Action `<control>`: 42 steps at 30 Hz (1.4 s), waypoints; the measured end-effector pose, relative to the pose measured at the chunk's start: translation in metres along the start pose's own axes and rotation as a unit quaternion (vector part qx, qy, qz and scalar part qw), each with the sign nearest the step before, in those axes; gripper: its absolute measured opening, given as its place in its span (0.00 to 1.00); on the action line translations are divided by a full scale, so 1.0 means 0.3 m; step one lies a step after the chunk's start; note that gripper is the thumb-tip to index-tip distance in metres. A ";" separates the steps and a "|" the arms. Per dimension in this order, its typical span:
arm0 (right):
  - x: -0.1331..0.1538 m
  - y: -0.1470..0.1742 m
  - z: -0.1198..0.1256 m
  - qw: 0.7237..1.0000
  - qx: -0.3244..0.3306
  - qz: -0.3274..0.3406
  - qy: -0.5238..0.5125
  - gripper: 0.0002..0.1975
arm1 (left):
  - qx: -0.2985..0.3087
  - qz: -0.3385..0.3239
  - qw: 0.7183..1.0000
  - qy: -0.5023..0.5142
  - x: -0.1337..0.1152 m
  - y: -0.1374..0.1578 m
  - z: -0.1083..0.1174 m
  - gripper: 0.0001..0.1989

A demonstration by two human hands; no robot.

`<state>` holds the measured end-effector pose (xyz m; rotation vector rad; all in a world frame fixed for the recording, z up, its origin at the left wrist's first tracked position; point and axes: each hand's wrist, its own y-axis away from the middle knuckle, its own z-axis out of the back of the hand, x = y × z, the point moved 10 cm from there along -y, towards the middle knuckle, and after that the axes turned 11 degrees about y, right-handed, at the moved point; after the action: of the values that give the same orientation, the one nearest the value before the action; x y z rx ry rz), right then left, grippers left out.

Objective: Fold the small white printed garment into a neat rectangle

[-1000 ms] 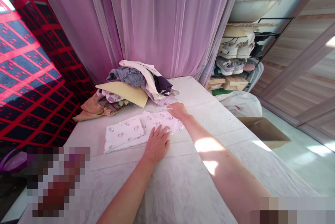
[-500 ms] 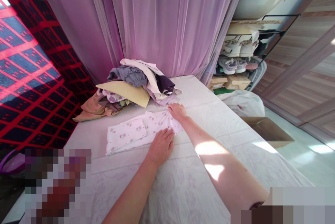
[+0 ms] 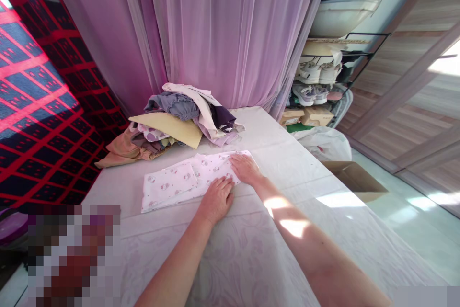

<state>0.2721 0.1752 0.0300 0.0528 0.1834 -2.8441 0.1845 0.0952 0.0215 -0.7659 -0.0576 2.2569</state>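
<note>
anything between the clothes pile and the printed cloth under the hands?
In the head view, only a narrow strip of bare white table cover separates the clothes pile from the printed cloth. Left hand and right hand rest flat on the cloth.

A heap of mixed clothes (image 3: 176, 122) sits on the white-covered table (image 3: 251, 259) at centre frame, before a pink sheer curtain (image 3: 223, 29), with a shoe rack (image 3: 323, 72) at upper right and a cardboard box (image 3: 354, 180) below it.

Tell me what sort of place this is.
Most likely a room in a home, used for sorting laundry: a pile of clothes on a cloth-covered table, a pink curtain, and a shoe rack with sneakers beside it.
</note>
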 end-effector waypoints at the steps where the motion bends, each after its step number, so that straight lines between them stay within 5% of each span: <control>1: 0.016 0.000 0.007 1.000 -0.007 -0.003 -0.005 0.20 | -0.007 -0.002 1.000 0.010 -0.002 0.002 0.007 0.18; 9: 0.107 0.032 -0.041 0.999 0.006 -0.010 -0.034 0.22 | -0.107 0.037 0.993 0.042 0.010 0.019 0.103 0.12; 18: 0.077 0.058 -0.009 0.997 -0.024 -0.079 -0.010 0.21 | -0.109 0.074 0.990 0.049 0.037 0.026 0.107 0.12; 24: 0.057 0.082 -0.006 0.991 -0.035 -0.126 -0.027 0.23 | -0.035 0.194 0.980 -0.006 0.196 -0.048 0.236 0.17; 28: 0.101 0.109 0.009 0.995 -0.045 -0.060 -0.060 0.24 | -0.016 0.215 0.975 -0.052 0.330 -0.149 0.356 0.20; 33: 0.174 0.165 0.000 0.991 -0.027 0.033 -0.123 0.19 | 0.048 0.232 0.969 -0.071 0.469 -0.233 0.341 0.19; 42: 0.156 0.169 -0.009 0.981 -0.016 0.024 -0.191 0.16 | 0.066 0.305 0.947 -0.077 0.597 -0.243 0.323 0.09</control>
<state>0.2420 0.1139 0.0187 -0.4832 0.1410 -2.7365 0.0804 0.2845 0.0289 -0.5838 0.2934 2.8688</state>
